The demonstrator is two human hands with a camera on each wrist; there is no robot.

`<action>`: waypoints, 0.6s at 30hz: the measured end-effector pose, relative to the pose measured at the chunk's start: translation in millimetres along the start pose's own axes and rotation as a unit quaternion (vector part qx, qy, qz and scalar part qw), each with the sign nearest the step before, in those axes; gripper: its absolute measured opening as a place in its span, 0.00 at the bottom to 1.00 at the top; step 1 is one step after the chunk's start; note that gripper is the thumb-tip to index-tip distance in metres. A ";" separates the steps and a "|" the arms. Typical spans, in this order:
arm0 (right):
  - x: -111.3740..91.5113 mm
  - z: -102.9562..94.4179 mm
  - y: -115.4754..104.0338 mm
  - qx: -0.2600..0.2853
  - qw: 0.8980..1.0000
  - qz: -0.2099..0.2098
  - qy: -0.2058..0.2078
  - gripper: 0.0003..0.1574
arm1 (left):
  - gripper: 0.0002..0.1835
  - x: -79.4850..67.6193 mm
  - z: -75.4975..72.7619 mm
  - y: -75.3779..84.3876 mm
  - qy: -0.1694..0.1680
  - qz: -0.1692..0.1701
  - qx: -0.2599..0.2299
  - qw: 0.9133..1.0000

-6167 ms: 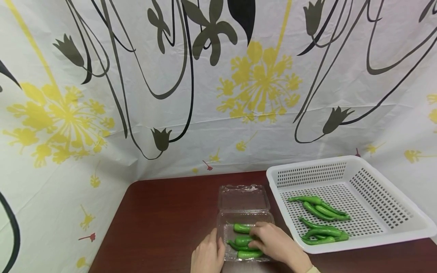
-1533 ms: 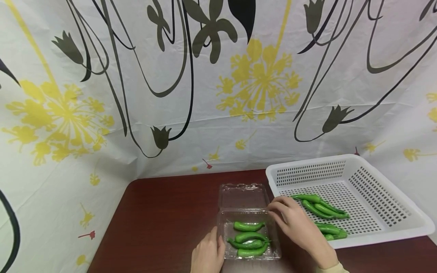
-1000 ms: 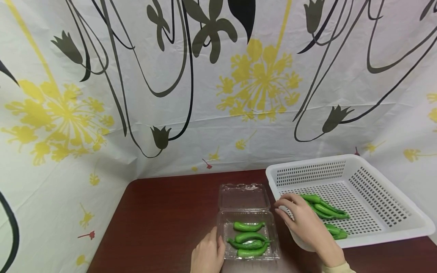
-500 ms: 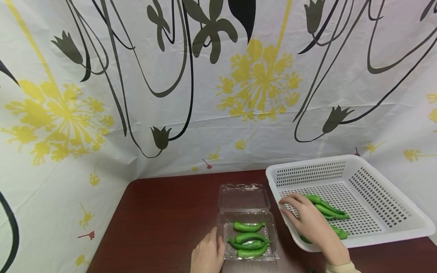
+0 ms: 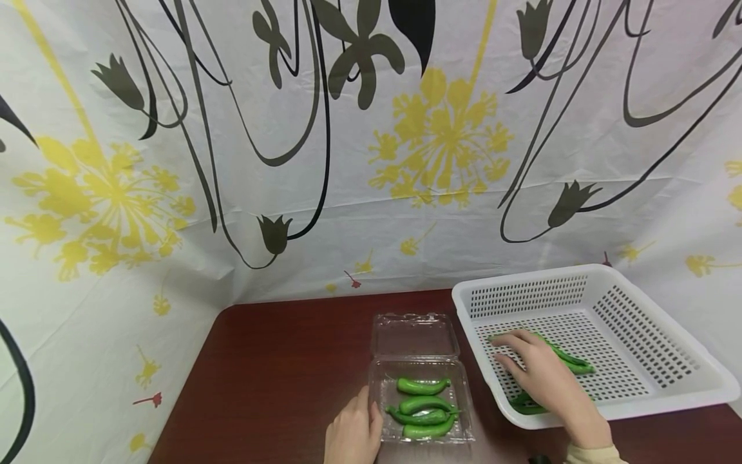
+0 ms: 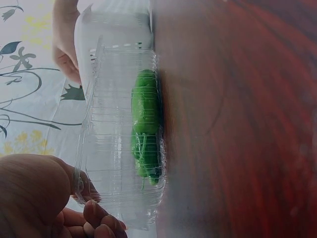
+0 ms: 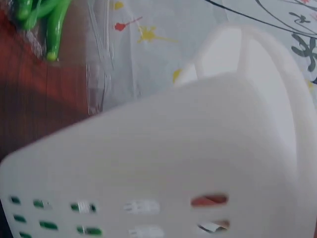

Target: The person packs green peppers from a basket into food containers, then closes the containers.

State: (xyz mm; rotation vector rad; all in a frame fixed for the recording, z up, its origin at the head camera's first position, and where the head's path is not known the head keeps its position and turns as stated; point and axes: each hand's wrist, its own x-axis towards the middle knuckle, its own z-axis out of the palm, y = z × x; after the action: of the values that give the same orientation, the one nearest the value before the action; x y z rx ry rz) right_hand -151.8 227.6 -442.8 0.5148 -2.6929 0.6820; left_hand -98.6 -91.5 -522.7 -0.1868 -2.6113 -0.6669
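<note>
In the head view a clear plastic clamshell box (image 5: 467,412) lies open, its lid (image 5: 414,336) folded back. Several green chili peppers (image 5: 422,386) lie in its base. My left hand (image 5: 352,430) holds the box at its near left side; the left wrist view has curled fingers (image 6: 101,222) at the plastic edge. Over the white perforated basket (image 5: 649,408) hovers my right hand (image 5: 542,377), thumb and fingers apart with nothing between them. Beneath it, it partly hides the basket's green chili peppers (image 5: 581,368). The right wrist view is mostly filled by the basket's outer wall (image 7: 148,158).
A dark red wooden table (image 5: 278,374) carries both containers, with the basket just right of the box. Patterned white cloth (image 5: 371,225) hangs behind and around the sides. A small dark object (image 5: 539,459) shows at the bottom edge.
Earlier my right hand was on peppers inside the box. It has since left the box, crossed the basket's left rim and moved right over the peppers there. My left hand has stayed put.
</note>
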 end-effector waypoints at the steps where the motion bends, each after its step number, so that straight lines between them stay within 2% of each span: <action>1: -0.6 -1.2 1.7 0.001 1.000 0.006 -0.006 0.15 | 0.14 -0.1 0.0 0.0 0.001 0.000 0.000 1.000; 12: -4.0 -5.7 17.9 -0.005 0.998 0.032 -0.049 0.15 | 0.15 0.6 -1.5 1.0 -0.008 -0.005 0.002 1.000; 18: -5.4 -5.3 24.5 -0.001 0.997 0.042 -0.068 0.16 | 0.14 -0.6 -1.7 1.6 0.002 -0.001 -0.001 1.000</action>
State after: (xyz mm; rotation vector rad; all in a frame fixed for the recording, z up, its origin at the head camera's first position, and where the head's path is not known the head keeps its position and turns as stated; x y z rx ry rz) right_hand -156.1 251.7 -450.1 0.4652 -2.8566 0.6902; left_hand -97.0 -90.9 -521.0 -0.1844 -2.6066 -0.6700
